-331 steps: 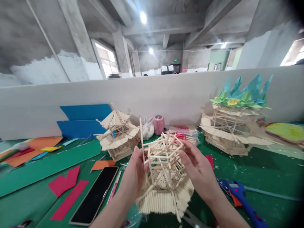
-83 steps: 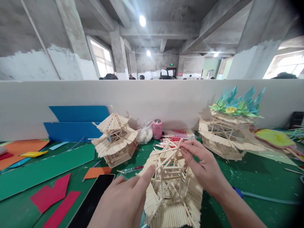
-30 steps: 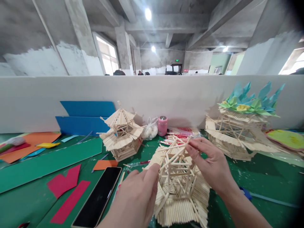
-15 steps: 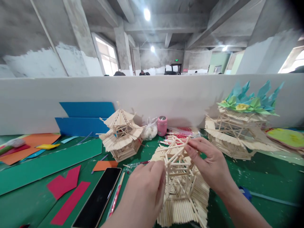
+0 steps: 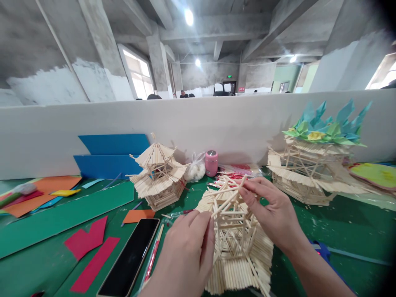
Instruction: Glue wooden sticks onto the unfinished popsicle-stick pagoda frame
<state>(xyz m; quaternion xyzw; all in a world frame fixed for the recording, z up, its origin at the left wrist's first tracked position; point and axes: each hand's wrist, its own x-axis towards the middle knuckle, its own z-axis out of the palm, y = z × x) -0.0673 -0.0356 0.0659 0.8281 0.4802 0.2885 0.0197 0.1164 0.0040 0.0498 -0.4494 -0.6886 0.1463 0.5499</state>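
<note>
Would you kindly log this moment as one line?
left hand: pinching stick end | right hand: pinching other end | stick model: on green table

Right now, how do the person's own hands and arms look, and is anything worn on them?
Both are bare: the left hand and the right hand show no gloves, rings or watch. The right forearm has no sleeve in view. Nails are short and unpainted.

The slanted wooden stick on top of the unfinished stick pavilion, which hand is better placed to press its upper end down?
Probably the right hand: its fingertips already pinch the upper end of the slanted wooden stick atop the unfinished stick pavilion. The left hand holds the lower end.
</note>
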